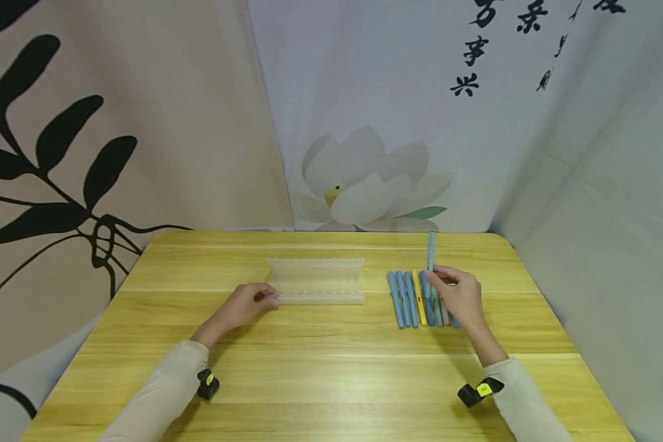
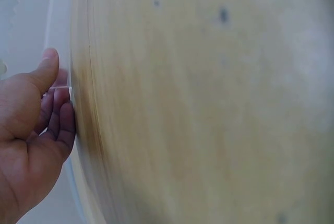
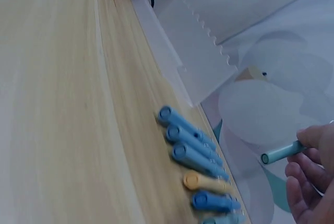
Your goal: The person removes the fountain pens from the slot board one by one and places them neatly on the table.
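My right hand [image 1: 460,296] pinches a pale green pen [image 1: 431,248] between thumb and fingers. In the right wrist view this pen [image 3: 279,153] is lifted, its round end pointing away from the hand. Below lies a row of pens on the table: several blue pens [image 1: 401,299], a yellow pen [image 1: 419,298] and others partly hidden by the hand. To the left stands a translucent plastic pen rack [image 1: 316,274] with notched edges. My left hand [image 1: 248,302] pinches its front left corner; the thumb shows over the edge in the left wrist view.
The pens and rack sit on a wooden table [image 1: 309,380], toward its far edge. Behind it hangs a pale curtain [image 1: 376,92] printed with a lotus, leaves and characters. A small black camera is strapped to each sleeve.
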Available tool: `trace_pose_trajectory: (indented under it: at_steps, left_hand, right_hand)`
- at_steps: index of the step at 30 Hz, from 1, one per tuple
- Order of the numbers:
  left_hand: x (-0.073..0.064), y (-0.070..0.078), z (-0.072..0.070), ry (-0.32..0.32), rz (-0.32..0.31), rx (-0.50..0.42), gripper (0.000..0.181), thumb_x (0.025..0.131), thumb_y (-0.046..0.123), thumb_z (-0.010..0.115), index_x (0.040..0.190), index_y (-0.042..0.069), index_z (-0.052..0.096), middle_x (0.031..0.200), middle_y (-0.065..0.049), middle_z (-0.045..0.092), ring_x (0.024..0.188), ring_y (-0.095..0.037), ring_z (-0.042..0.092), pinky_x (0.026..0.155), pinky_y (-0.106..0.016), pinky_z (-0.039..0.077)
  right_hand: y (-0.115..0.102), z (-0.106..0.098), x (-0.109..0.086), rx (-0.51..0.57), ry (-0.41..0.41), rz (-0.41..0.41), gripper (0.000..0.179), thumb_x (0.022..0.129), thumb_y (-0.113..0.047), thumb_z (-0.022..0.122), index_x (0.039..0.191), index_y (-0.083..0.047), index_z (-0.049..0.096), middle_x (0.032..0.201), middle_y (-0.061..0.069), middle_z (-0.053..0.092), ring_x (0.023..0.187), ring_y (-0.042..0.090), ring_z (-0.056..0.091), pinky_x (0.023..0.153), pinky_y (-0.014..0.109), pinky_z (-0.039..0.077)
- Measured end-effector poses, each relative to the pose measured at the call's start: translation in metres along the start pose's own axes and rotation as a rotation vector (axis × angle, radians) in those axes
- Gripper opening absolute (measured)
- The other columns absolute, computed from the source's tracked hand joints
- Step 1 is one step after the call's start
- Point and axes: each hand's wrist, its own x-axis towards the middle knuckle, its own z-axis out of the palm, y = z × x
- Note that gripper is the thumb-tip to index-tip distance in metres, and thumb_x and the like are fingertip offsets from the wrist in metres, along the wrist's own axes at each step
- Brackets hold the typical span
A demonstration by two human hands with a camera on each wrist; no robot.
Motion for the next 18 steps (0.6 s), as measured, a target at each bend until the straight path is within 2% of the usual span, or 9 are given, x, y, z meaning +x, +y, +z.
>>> trace_pose_trajectory:
  at_steps: [4,10,18]
  left_hand:
    - [0.000,0.000,0.000,0.000,-0.001,0.000,0.021,0.099,0.021,0.069,0.113,0.005,0.073,0.096,0.001,0.071,0.089,-0.013,0.062,0.081,-0.033,0.053]
    - [-0.001,-0.001,-0.001,-0.001,0.002,0.012,0.024,0.099,0.022,0.069,0.114,0.003,0.073,0.098,-0.001,0.072,0.089,-0.014,0.063,0.081,-0.034,0.054]
    - [-0.001,-0.001,0.000,0.003,0.001,0.008,0.025,0.099,0.023,0.069,0.115,0.003,0.073,0.098,-0.001,0.072,0.089,-0.014,0.062,0.082,-0.035,0.054]
  right_hand:
    - [0.007,-0.009,-0.003,-0.029,0.012,0.053,0.042,0.095,-0.039,0.074,0.120,-0.005,0.075,0.105,0.014,0.076,0.082,0.001,0.063,0.068,0.018,0.052]
    - [0.020,-0.023,-0.007,-0.068,0.017,0.108,0.043,0.095,-0.040,0.074,0.120,-0.005,0.075,0.104,0.014,0.076,0.080,0.000,0.063,0.067,0.019,0.051]
    - [0.031,-0.040,-0.013,-0.080,-0.006,0.179,0.047,0.097,-0.040,0.071,0.125,-0.002,0.072,0.113,0.018,0.073,0.083,0.001,0.062,0.067,0.019,0.053]
